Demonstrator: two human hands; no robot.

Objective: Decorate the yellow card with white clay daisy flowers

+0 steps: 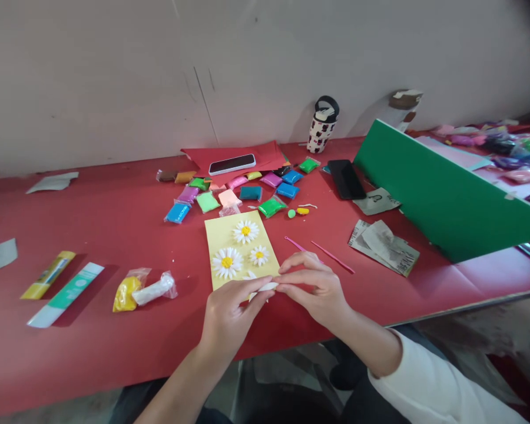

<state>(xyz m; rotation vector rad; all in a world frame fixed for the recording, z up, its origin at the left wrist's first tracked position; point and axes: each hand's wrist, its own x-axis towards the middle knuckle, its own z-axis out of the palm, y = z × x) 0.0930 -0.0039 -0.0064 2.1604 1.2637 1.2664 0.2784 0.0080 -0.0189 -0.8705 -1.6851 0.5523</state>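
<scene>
I'm watching both hands working together over a small white clay piece, and the fingertips of my left hand and right hand are pinching it from either side, just above the bottom edge of a yellow card. The piece is sitting at about 5 o'clock on the card, partly hidden by my fingers.

On the card, three daisies are showing full white petals and yellow centres, so those are looking finished. A fourth flower is showing only a few white petals near the lower edge, and with my hands covering that spot, I can't tell whether it has a centre or how many petals it has. The rest of the card's lower edge is also hidden.

The card is lying on a red table. Two pink sticks are lying at 3 o'clock, with a newspaper scrap beyond them. Tiny yellow and green clay bits are sitting at 1 o'clock, and clay packets are spreading across 12 o'clock, below a phone on red paper. A white clay bag and a yellow clay bag are lying at 8 o'clock, and two tubes are lying at 9 o'clock
</scene>
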